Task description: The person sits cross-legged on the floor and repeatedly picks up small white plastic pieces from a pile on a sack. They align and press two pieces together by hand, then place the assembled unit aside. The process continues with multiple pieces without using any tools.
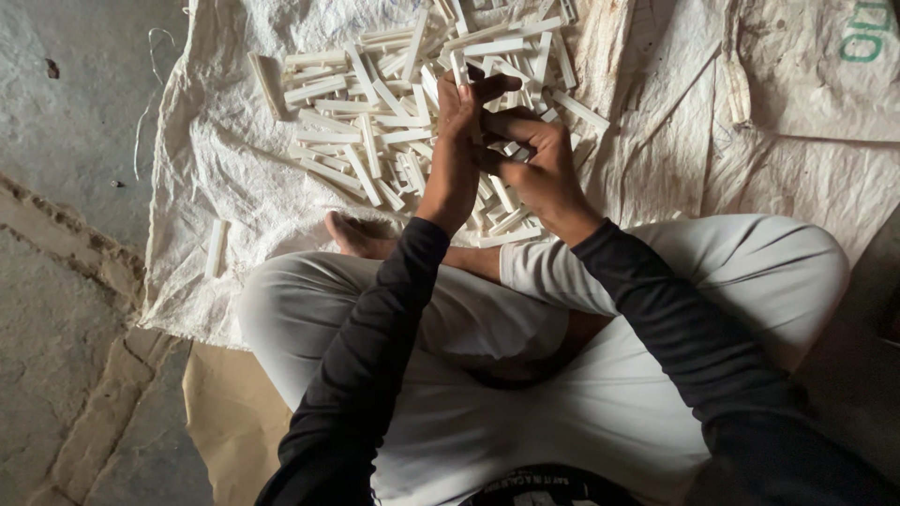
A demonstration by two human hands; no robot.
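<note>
White sack (pixel 225 178) under strips (pixel 375 122) (loose heap).

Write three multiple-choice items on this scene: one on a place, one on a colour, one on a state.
1. Where does the pile of sticks lie?
A. on a woven sack
B. in a bucket
C. on a shelf

2. What colour are the sleeves?
A. red
B. black
C. yellow

3. How is the left hand?
A. flat on the floor
B. in a pocket
C. raised, gripping a stick

Answers: 1 A, the sticks spread across the sack; 2 B, both forearms are in black; 3 C, a stick juts above its fingers, with the right hand close beside.
</note>
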